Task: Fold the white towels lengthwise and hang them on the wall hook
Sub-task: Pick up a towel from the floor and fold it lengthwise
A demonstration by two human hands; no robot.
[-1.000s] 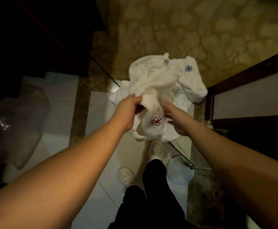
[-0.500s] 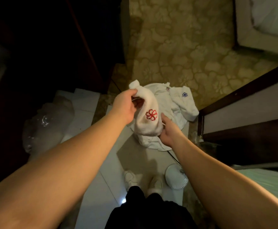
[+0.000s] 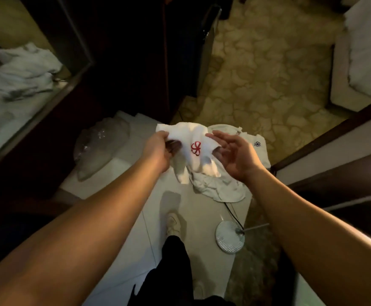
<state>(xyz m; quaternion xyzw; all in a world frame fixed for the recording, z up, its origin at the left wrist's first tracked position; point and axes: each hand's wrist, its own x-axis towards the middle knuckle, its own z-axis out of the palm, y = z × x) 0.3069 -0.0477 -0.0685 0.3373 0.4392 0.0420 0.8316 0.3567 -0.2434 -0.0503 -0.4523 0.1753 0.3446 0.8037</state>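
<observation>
I note the left hand (image 3: 157, 149) pinching the red-logo towel (image 3: 193, 149) corner; right hand (image 3: 235, 153), fingers (image 3: 218, 136) spread, poised, I judge, to find an edge.

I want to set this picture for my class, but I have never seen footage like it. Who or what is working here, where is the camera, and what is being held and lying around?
No machine: a person works bare-handed, with a camera worn on the head looking down past the arms to the floor. The left hand grips a white towel with a red flower mark; the right hand is open at its other side. Below lie more white towels, one with a blue mark, on pale tiles. No wall hook is visible.
</observation>
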